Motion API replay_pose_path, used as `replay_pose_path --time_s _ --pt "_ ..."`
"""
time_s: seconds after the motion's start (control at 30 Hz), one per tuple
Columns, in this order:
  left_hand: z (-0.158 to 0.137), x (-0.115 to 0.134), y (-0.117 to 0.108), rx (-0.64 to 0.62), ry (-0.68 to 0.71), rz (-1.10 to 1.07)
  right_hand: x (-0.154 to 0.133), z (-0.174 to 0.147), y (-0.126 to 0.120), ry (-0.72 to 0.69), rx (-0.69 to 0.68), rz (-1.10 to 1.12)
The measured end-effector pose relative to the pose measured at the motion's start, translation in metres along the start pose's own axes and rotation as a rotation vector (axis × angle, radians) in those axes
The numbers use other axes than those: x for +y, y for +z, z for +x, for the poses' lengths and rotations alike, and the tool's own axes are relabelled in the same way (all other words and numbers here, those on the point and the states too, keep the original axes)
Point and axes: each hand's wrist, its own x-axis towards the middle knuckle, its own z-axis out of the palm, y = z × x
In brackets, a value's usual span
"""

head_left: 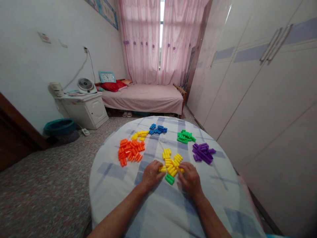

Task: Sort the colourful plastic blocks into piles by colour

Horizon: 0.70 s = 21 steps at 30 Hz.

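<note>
Yellow pieces (169, 162) lay near the middle of a round table (111, 195), between my two hands.

With that pile as the clock's centre, my left hand (151, 174), at eight o'clock, had thumb and fingers nipped on one yellow piece (162, 169); my right hand (191, 180), at four, seemed closed likewise on another (181, 170). Just at six lay a green piece (169, 179); at eleven, a white string (161, 144). Farther out sat orange pieces (131, 150) towards ten, blue ones (158, 129) at eleven, and purple ones (203, 153) between two and three. A light fingertip pinch, I judged, best suited such small pieces, without dragging their neighbours.
</note>
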Motion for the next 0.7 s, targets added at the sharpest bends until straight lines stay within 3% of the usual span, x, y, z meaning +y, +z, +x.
replay_pose_path --time_s 0.07,0.17,0.47,0.7 --pt "0.0 -0.001 0.002 0.026 -0.012 -0.021 -0.017 -0.001 -0.002 -0.13 -0.122 -0.015" --pt "0.0 -0.004 0.004 0.052 -0.015 -0.085 -0.036 -0.001 0.001 -0.162 -0.254 -0.073" --pt "0.003 -0.009 0.001 0.102 -0.135 -0.322 -0.034 -0.002 0.014 -0.16 -0.225 -0.149" --pt "0.006 -0.014 0.002 0.078 -0.127 -0.286 -0.016 -0.001 0.017 0.05 -0.233 0.142"
